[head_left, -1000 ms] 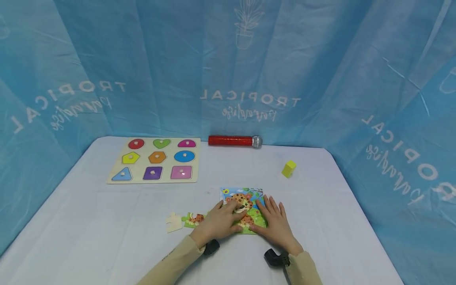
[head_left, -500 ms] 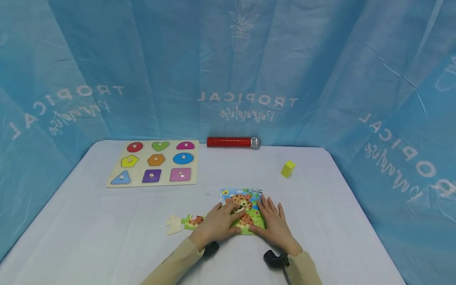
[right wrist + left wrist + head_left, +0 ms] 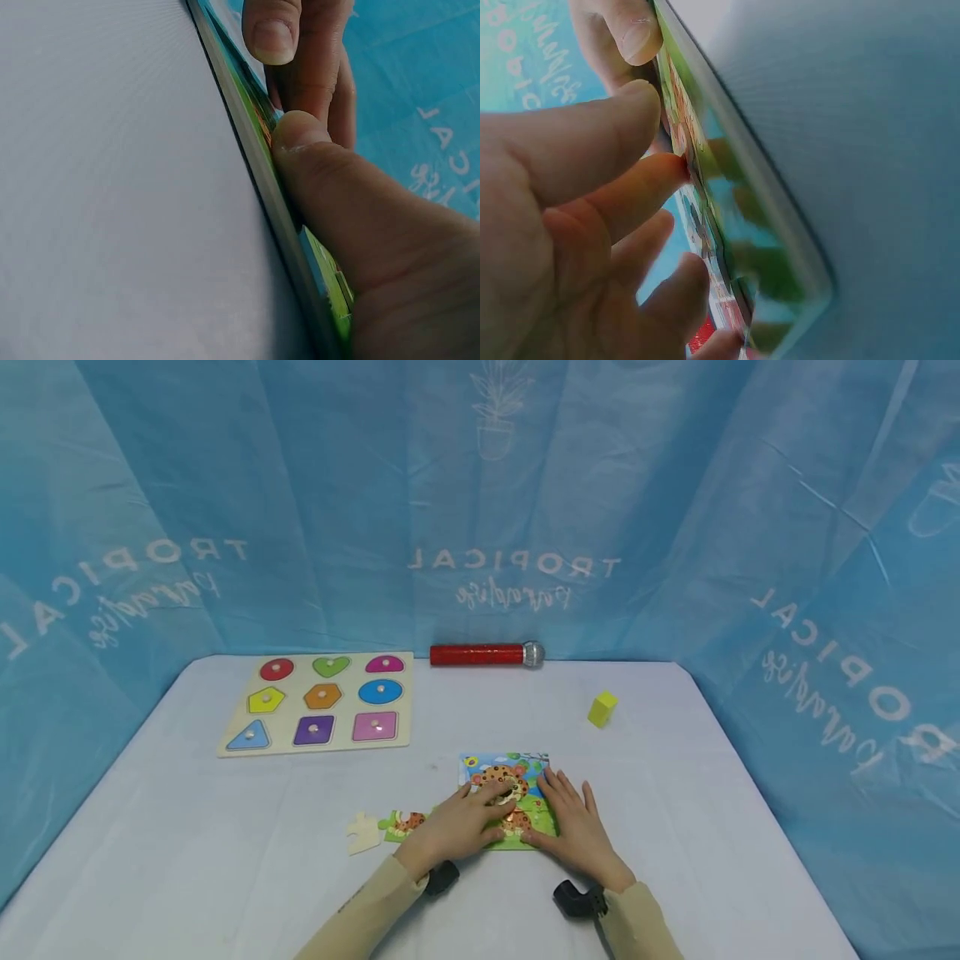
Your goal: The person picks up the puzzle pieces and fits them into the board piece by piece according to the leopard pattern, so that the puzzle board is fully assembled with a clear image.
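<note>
On the white table (image 3: 225,860), left hand (image 3: 453,828) and right hand (image 3: 579,831) (fingers spread) touch the puzzle (image 3: 523,819), apparently ungripped.

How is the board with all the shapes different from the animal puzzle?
The shapes board is bigger than the animal puzzle. The shapes board has nine plain coloured shapes with little knobs, while the animal puzzle shows one spotted animal. The left hand and right hand are at the animal puzzle; neither is by the shapes board. Both are colourful and lie on the white table.
</note>
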`<state>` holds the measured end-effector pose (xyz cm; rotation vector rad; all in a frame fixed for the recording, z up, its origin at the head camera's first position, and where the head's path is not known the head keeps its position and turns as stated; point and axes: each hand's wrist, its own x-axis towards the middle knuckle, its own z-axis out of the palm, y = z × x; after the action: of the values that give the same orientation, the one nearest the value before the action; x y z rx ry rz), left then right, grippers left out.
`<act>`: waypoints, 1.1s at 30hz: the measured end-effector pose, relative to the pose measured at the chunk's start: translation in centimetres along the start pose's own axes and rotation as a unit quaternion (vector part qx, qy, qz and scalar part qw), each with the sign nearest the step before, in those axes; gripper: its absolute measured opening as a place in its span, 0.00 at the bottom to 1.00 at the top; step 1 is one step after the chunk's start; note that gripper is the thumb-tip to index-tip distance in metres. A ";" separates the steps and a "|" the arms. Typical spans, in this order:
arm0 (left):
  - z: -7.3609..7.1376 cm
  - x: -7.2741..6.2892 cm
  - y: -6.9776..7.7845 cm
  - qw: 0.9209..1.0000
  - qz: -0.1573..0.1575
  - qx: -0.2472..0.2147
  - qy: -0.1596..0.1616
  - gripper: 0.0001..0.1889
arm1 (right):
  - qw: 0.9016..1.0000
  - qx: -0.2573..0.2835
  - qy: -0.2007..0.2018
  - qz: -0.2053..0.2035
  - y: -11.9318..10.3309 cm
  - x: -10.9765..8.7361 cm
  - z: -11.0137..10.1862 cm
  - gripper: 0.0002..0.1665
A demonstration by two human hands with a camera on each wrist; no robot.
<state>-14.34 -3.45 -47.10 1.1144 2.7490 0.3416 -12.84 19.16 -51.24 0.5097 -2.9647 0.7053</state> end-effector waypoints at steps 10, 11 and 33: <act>-0.1 -0.1 0.4 1.000 -0.018 0.021 -0.012 0.33 | 1.000 0.007 -0.002 0.005 -0.1 0.0 0.2 0.54; -0.1 -0.1 0.4 0.999 -0.019 0.029 -0.008 0.32 | 1.000 0.008 -0.003 0.005 0.0 0.0 0.2 0.54; -0.3 -0.2 -0.2 1.000 -0.019 0.006 0.005 0.30 | 1.000 -0.001 0.008 -0.009 0.0 0.1 0.3 0.48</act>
<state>-14.40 -3.84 -46.82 1.0628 2.7798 0.3276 -12.88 18.98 -51.53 0.5287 -2.9413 0.7025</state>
